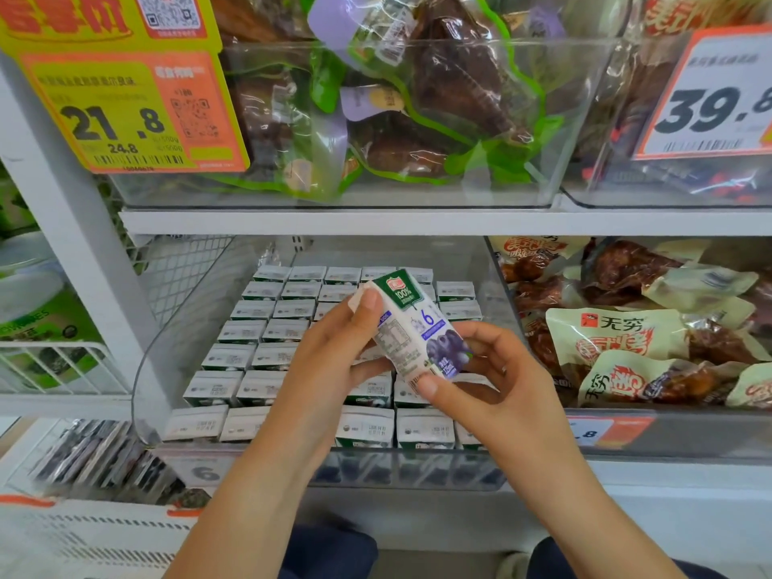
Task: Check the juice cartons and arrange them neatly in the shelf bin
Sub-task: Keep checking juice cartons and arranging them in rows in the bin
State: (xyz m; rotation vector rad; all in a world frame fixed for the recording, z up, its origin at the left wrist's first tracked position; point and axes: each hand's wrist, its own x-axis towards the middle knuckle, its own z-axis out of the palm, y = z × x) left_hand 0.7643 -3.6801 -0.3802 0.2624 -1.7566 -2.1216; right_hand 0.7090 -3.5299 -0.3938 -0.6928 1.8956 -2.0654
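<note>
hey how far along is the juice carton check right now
Done: most cartons already stand in tidy rows inside the clear shelf bin. In hand: one blueberry carton is lifted above the bin, tilted, in the grip of the left hand and right hand. Left: setting it back in a row.

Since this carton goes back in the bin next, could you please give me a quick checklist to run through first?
1. Held carton gripped by both the left hand and right hand: ok.
2. Carton looks undamaged: ok on visible faces, back hidden.
3. Date print readable: cannot tell.
4. Free slot in the clear bin: cannot tell, hands cover the middle.
5. Binned cartons in straight rows: ok.
</note>
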